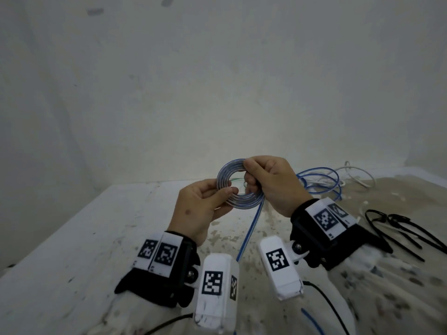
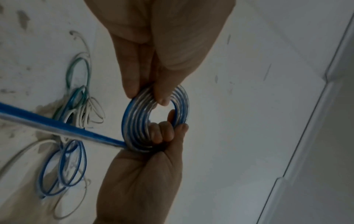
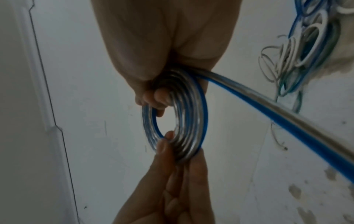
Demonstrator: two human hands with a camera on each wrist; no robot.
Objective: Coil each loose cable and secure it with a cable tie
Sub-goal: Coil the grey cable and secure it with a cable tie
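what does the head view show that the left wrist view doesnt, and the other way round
Only the head view shows the black cable ties lying on the table to the right, and the wrist-worn cameras with their printed markers.

Only the left wrist view shows the right hand's fingertips curled through the coil's opening, and a green cable loop in the loose pile.

Both show the blue-and-clear cable coil, held by the left hand and the right hand, with its free tail trailing off.
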